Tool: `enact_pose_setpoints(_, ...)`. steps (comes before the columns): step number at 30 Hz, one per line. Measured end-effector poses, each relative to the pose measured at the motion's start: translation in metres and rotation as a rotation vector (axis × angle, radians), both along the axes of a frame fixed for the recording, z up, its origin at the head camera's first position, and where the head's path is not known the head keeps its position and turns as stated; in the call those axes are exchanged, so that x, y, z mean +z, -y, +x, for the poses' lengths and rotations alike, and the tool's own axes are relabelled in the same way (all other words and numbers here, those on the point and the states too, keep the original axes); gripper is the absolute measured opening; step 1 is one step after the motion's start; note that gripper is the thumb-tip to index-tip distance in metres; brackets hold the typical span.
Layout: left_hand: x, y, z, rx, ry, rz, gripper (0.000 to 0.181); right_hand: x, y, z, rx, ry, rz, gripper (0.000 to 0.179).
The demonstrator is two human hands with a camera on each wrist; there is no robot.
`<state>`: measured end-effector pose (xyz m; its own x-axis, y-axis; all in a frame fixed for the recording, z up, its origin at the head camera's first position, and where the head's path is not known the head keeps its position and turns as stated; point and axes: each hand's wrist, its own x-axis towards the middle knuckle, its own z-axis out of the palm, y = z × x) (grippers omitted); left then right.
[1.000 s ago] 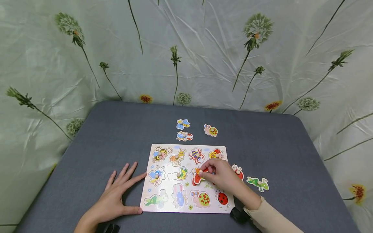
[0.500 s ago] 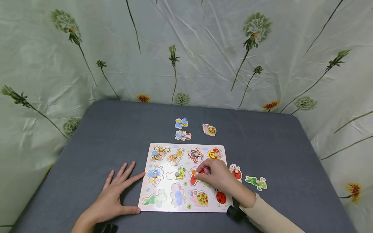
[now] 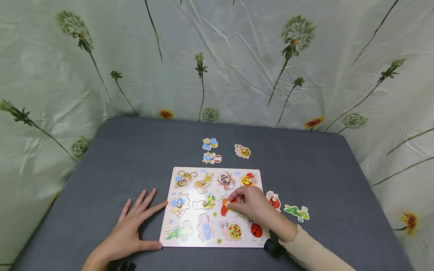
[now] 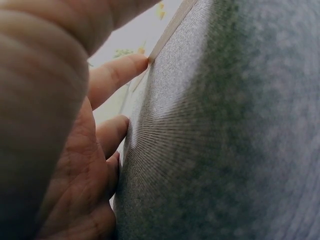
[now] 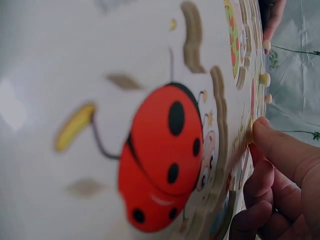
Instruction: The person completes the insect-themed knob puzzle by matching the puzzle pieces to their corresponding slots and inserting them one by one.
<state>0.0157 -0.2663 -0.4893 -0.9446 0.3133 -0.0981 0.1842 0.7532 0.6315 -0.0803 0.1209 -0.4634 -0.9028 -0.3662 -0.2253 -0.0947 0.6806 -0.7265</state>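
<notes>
A wooden insect knob puzzle board [image 3: 211, 244] lies on the table, several pieces in its recesses. My right hand [image 3: 252, 203] pinches the knob of a red butterfly piece [image 3: 224, 207] in the board's middle row; the hand covers much of it. In the right wrist view, thumb and fingers meet at a knob close to the board, beyond a printed ladybug [image 5: 165, 155]. Fingers spread, my left hand [image 3: 127, 233] rests on the table, its index finger and thumb touching the board's left edge.
Beyond the board lie a bee piece [image 3: 210, 143], a blue-winged insect piece [image 3: 211, 157] and a snail piece [image 3: 242, 151]. To its right are a ladybug piece [image 3: 273, 201], partly behind the right hand, and a green grasshopper piece [image 3: 297, 213]. A flowered cloth [image 3: 244, 56] hangs behind the table [image 3: 135, 150].
The butterfly piece has shifted slightly and lies flatter on the board, still in my right hand's pinch. My left hand stays at the board's edge. The head view has drifted slightly.
</notes>
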Motion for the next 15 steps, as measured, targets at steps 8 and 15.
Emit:
enact_pose_setpoints(8, 0.001, 0.001, -0.001, 0.010, 0.018, 0.012, 0.107, 0.003, -0.005, -0.001, 0.064, 0.020, -0.034, 0.004)
enact_pose_setpoints(15, -0.002, -0.001, 0.001, 0.010, 0.001, 0.022, 0.106, 0.007, -0.012, -0.011, 0.147, 0.039, -0.057, 0.004)
